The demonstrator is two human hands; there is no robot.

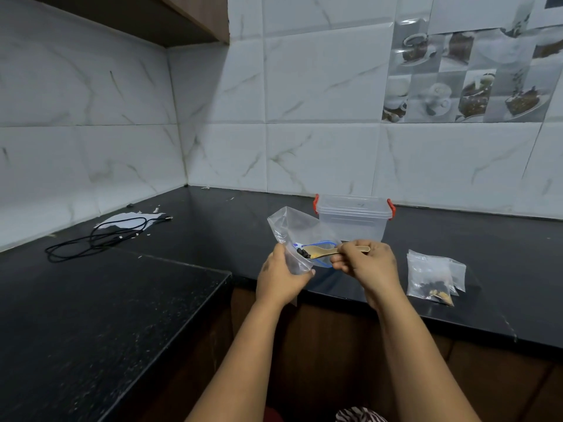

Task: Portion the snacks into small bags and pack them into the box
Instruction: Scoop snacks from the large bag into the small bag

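My left hand (281, 277) grips a clear small zip bag (292, 231) with a blue seal, holding its mouth open. My right hand (367, 263) holds a wooden spoon (323, 252) by its handle. The spoon's bowl carries dark and yellowish snack pieces and sits at the bag's mouth. Behind the hands stands a clear plastic box (355, 219) with red clips, its lid on. To the right, small bags (434, 274) lie on the black counter (502, 269); the front one holds dark and tan snacks.
A black cable (97, 237) lies coiled over white paper (128, 222) at the back left of the counter. The counter turns a corner, with a near section (91, 315) on my left. Tiled walls close the back and left sides.
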